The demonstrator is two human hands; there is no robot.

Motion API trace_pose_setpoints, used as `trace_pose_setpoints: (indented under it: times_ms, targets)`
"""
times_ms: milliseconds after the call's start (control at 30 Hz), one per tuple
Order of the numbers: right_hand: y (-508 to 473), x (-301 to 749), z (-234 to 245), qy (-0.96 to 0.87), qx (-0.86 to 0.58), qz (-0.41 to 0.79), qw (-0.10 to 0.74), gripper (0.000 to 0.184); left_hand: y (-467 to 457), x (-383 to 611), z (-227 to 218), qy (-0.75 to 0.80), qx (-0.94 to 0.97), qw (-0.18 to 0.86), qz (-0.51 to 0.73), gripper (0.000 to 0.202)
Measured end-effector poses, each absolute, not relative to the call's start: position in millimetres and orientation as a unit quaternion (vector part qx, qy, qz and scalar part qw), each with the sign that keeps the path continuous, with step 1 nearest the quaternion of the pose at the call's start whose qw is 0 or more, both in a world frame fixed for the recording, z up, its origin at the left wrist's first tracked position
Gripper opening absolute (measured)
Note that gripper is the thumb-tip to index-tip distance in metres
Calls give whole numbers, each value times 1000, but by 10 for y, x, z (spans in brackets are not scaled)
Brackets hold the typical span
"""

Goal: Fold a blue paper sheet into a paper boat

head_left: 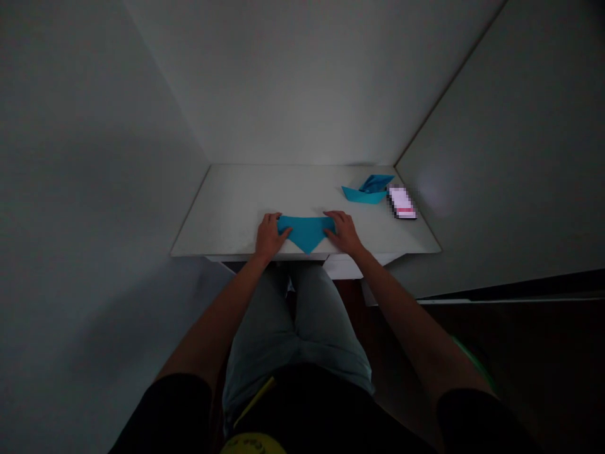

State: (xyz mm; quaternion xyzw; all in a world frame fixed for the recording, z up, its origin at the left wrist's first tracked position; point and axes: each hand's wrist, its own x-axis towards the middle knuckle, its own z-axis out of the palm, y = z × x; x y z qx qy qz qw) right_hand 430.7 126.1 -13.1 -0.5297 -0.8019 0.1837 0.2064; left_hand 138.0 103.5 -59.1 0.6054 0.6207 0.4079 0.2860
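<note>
I have the paper (308, 232) at the table's (231, 195) near edge, stretched between left hand (269, 236) and right hand (345, 233), thumbs over its face, fingers gripping both ends.

A white desk (241, 195) stands against the back wall (302, 88), set between the left wall (85, 157) and the right wall (510, 157). All 3 walls are plain and look grey in the dim light. A soft shadow (127, 328) spreads low on the left wall, and a faint glow (429, 200) marks the right one near the desk. A white drawer (343, 270) shows under the desk's near edge. The floor (543, 359) at lower right is very dark.
</note>
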Motion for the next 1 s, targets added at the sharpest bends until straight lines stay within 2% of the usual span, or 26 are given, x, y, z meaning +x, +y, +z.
trace_pose_setpoints:
  times_ms: [67,133,200,300,367,500,667,767,867,933,1000]
  targets:
    - [1144,4340,-173,-839,-489,176,163,39,944,1362,-641,608,636,254,402,49]
    - [1027,4404,-146,-865,-454,182,115,36,837,1282,-646,566,692,259,366,40]
    - [932,4494,-82,-881,-428,187,77,42,721,1153,-635,504,756,277,313,39]
    - [851,4650,23,-899,-391,197,36,57,572,933,-628,419,829,279,245,61]
    - [844,4743,76,-907,-364,211,17,59,528,815,-632,390,851,279,215,63]
    - [912,4831,132,-909,-339,241,10,48,604,749,-605,378,857,298,185,40]
    - [1004,4778,77,-898,-351,262,43,37,769,933,-488,404,841,302,197,27]
    - [1029,4728,-28,-881,-392,258,67,39,834,1034,-476,480,807,289,186,45]
    - [1070,4701,-123,-851,-462,240,64,59,910,1056,-533,547,764,298,168,66]
    - [1121,4695,-152,-841,-478,249,48,67,966,1044,-573,561,747,317,164,66]
    - [1187,4692,-154,-836,-475,273,36,62,1017,1034,-587,566,736,335,159,60]
